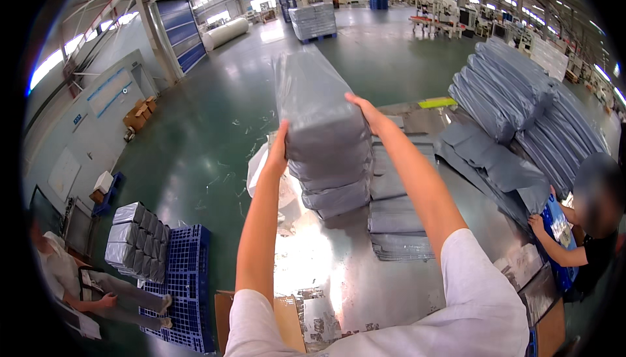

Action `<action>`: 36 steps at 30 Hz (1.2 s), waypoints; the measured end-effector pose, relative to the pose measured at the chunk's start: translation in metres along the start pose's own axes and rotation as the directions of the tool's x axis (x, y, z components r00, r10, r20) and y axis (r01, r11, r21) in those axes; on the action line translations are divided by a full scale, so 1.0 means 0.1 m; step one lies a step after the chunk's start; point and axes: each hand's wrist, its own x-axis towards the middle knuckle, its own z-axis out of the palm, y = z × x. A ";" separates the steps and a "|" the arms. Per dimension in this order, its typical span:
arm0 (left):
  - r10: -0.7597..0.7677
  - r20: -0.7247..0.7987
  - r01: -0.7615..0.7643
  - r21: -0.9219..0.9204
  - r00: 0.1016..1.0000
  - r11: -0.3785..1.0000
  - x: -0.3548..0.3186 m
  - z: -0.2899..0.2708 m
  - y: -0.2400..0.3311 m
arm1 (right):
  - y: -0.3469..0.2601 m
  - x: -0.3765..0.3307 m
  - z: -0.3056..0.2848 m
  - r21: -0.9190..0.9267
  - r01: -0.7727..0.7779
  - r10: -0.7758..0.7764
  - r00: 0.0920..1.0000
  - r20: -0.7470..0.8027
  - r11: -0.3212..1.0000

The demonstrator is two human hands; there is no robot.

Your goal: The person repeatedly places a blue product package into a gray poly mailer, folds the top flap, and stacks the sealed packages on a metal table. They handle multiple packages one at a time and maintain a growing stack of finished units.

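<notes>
A grey plastic-wrapped package sits at the top of a stack of similar grey packages on the metal table. My left hand presses against its left side, and my right hand grips its right side near the top edge. Both arms reach straight forward. Whether the package rests on the stack or is slightly lifted, I cannot tell. Beside the stack, under my right forearm, lie flat piles of grey plastic bags. The undersides of my fingers are partly hidden.
Large heaps of grey bags cover the table's right side, where a co-worker handles a blue item. Bottom left, another person is beside a blue pallet carrying wrapped packages. A loaded pallet stands far ahead.
</notes>
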 end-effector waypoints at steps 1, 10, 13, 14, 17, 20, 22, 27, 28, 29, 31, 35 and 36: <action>0.023 -0.080 -0.023 0.003 0.997 1.000 -0.07 -0.01 -0.14 | 0.16 -0.07 -0.05 0.203 -0.020 0.012 0.999 0.040 0.979; 0.274 -0.240 -0.116 0.516 0.931 0.849 -1.54 0.28 -2.29 | 2.96 -1.64 -2.33 -0.362 -0.218 -0.097 0.728 -0.679 0.906; 0.096 0.108 -0.144 0.691 0.990 0.709 -1.92 0.11 -3.15 | 3.38 -2.15 -2.18 -0.852 -0.365 -0.357 0.791 -0.496 0.376; 0.085 0.271 -0.269 0.773 0.959 0.574 -1.93 0.18 -3.31 | 3.42 -2.25 -2.21 -0.908 -0.350 -0.369 0.832 -0.415 0.230; 0.039 0.438 -0.408 0.798 0.898 0.443 -1.57 0.60 -3.54 | 3.42 -2.32 -2.26 -0.956 -0.293 -0.313 0.907 -0.282 0.012; 0.069 0.644 -0.643 0.739 0.762 0.199 -1.10 1.30 -3.45 | 3.35 -2.15 -2.36 -0.918 -0.388 0.106 0.920 -0.378 0.085; 0.063 0.718 -0.721 0.692 0.693 0.043 -0.85 1.53 -3.45 | 3.25 -2.01 -2.25 -0.868 -0.474 0.557 0.766 -0.322 0.149; -0.868 0.368 -0.621 0.778 0.333 0.092 -0.67 1.56 -3.90 | 2.70 -2.06 -1.98 -0.809 -0.542 0.973 0.151 0.175 0.229; -0.862 0.400 -0.636 0.762 0.312 0.123 -0.82 1.55 -3.96 | 2.78 -2.00 -2.17 -0.787 -0.546 0.942 0.310 0.129 0.288; -0.822 0.430 -0.588 0.795 0.372 0.149 -0.96 1.56 -3.99 | 2.94 -1.85 -2.45 -0.768 -0.539 0.886 0.457 0.078 0.346; -0.731 0.438 -0.516 0.846 0.524 0.137 -1.25 1.51 -4.01 | 3.00 -1.49 -2.70 -0.857 -0.404 0.600 0.786 -0.147 0.320; -0.576 0.403 -0.464 0.885 0.711 0.046 -1.59 1.54 -3.96 | 3.02 -0.46 -2.95 -0.963 -0.265 -0.215 0.939 -0.269 0.046; -0.561 0.390 -0.445 0.894 0.730 0.042 -1.63 1.53 -3.95 | 3.13 -0.30 -3.00 -0.983 -0.169 -0.341 0.930 -0.137 -0.065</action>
